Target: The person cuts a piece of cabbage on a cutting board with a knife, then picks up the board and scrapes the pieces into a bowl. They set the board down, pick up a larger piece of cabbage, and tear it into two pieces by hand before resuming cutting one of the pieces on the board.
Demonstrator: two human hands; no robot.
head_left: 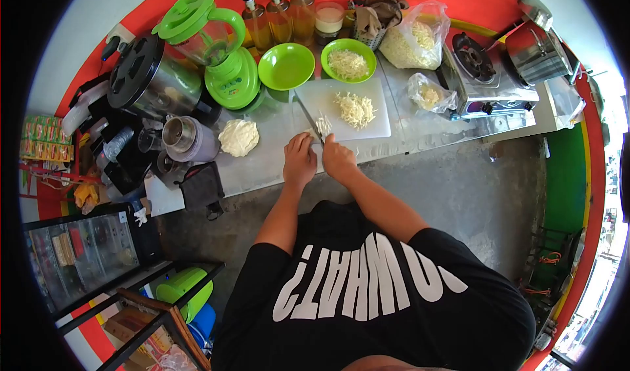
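Note:
My right hand (339,157) is wrapped round the handle of a knife (307,114), whose blade points away and to the left over a white cutting board (380,102). Just left of the handle, my left hand (300,159) rests at the board's near edge with fingers curled together; what they hold, if anything, is hidden. Small pale cut strips (323,125) lie against the blade's right side. A larger heap of pale shreds (355,110) sits on the board further right. Behind the board stand a green bowl (286,66) with nothing in it and another green bowl (348,60) holding similar shreds.
A pale dough-like lump (239,138) lies left of the board, near a green blender (231,75). Pump bottles (279,20) line the back wall. To the right are a large bag of shreds (415,37), a small bag (431,94) and a gas stove (489,82).

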